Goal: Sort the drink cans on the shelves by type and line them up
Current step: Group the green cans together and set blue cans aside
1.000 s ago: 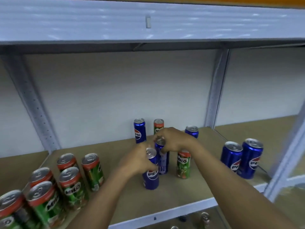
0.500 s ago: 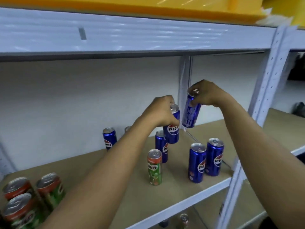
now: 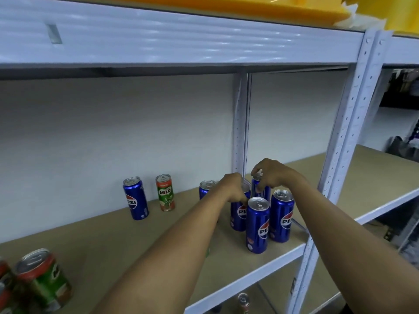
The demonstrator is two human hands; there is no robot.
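We see both hands working at a cluster of blue cans near the white upright post [image 3: 241, 123] at the back of the brown shelf board [image 3: 113, 234]. The left hand [image 3: 234, 188] is closed over the top of one blue can [image 3: 238, 217], which stands on the board in front of the post, fingers wrapped around its rim. The right hand [image 3: 272, 172] grips the top of another blue can [image 3: 260, 191] just to the right of the post, fingertips pinched around the lid; we cannot tell whether this can rests on the board.

Two more blue cans stand upright in front of these: a front can [image 3: 257, 225] nearest the shelf edge and a right-hand can [image 3: 281, 216] just beside it. Another blue can [image 3: 205, 188] stands left of the post, partly hidden behind the left forearm.

Farther left of the post, close to the back wall, a lone blue can [image 3: 135, 198] and a green can with a red top [image 3: 165, 192] stand near each other but apart. Well away from the post, at the left end of the board, a group of green cans [image 3: 43, 279] sits close together, blurred.
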